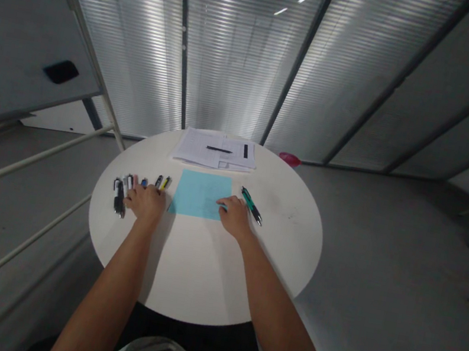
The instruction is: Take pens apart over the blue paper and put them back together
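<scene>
My left hand [146,203] is over the right part of a row of pens and markers on the left of the table, with its fingers apart and partly covering them. Black pens [118,199] lie at that row's left end. Just beyond the hand are a dark pen [158,180] and a yellow marker [165,182]. A light blue sheet of paper [199,193] lies flat between my hands. On its right edge rests my right hand [234,214], fingers loosely apart and pointing left, nothing seen in them. Beside that hand lie green and black pens [251,205], side by side.
Printed papers [198,148] lie at the far side of the round white table [199,277], with a black pen [219,149] on top. A whiteboard on a metal frame [65,138] stands to the left. A pink object [290,159] shows behind the table.
</scene>
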`<state>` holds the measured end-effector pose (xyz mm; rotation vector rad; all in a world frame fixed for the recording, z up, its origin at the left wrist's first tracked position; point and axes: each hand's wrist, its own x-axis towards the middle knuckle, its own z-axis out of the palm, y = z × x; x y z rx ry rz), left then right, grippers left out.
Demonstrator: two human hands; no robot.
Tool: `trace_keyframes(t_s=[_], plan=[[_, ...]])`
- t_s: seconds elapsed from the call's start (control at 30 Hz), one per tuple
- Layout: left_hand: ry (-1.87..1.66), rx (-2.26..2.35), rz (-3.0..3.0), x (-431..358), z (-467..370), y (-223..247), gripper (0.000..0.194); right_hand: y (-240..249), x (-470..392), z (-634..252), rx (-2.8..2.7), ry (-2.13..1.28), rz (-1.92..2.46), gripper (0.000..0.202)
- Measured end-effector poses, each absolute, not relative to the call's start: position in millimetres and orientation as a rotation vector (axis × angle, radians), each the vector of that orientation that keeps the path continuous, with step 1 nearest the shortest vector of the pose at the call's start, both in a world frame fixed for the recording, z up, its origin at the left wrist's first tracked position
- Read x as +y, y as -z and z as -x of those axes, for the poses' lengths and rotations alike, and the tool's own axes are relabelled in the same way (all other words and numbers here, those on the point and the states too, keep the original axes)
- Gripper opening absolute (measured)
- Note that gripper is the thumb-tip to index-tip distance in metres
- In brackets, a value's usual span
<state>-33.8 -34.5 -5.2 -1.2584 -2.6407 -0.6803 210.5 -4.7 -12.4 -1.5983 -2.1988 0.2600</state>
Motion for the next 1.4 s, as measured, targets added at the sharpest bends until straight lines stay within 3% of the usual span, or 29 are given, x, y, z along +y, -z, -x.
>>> trace_keyframes(t_s=[0.2,0.4,0.57,0.7,0.9,1.13,1.4], plan=[[0.82,-2.57,1.337,-35.6,28.9,-2.4,0.029,11.0,-5.8,-209.5,-2.198,-0.261,1.602,0.027],[1.077,-2.334,1.815,-32.9,16.6,-1.4,0.027,15.4,-2.2,-206.2,-2.058,-0.31,1.508,0.028],[1.4,-1.908,2.447,-31.9,3.1,10.1,0.025,15.9,3.1,-203.6,-1.662,-0.708,1.289,0.034],[1.448,-1.757,2.658,-34.1,-6.2,13.2,0.024,13.2,3.3,-199.4,-1.482,-1.009,1.162,0.033],[1.559,-1.861,2.611,-34.8,-7.2,10.9,0.024,12.3,3.9,-194.7,-1.372,-1.132,1.068,0.032],[2.092,-2.124,2.193,-29.8,-2.4,11.0,0.028,11.8,11.6,-202.3,-1.048,-1.165,1.087,0.037],[2.665,-2.182,1.993,-28.6,-7.8,4.6,0.029,10.0,8.4,-201.2,-1.066,-1.21,1.115,0.035]])
